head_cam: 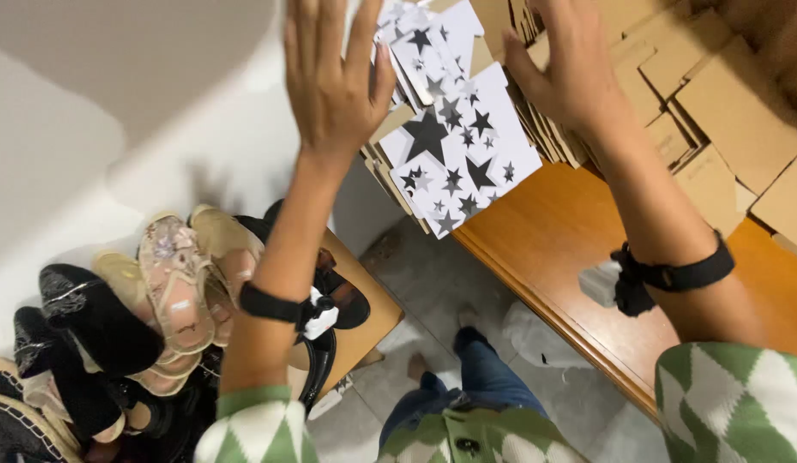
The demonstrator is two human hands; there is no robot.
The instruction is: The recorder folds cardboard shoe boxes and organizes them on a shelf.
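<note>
**Both hands open over the star-printed stack**

Reaching stage, judged from the pose: nothing gripped yet. Left hand [334, 81] raised at the left side of the stack of white star-printed flat cartons [458, 154], fingers straight and spread, palm turned away from the camera. Right hand [570, 69] at the far side of the same stack, fingers splayed and slightly curled, thumb out toward the top carton. Hard to tell whether either hand actually touches the card or only hovers above it.

Stack fanned and tilted at the near left corner of the wooden table [553, 240], its lowest carton overhanging the table's edge. Brown cardboard flats [715, 94] packed just beside and behind it, spreading along the far right of the table. Black bands on both wrists.

Off the table, lower left: a pile of sandals and dark shoes [171, 283] heaped on and beside a small wooden stool [368, 330].

For any hold on the top carton: fingers closing on opposite edges, with care for the overhang and the loose fan underneath, likely to slide if nudged.
</note>
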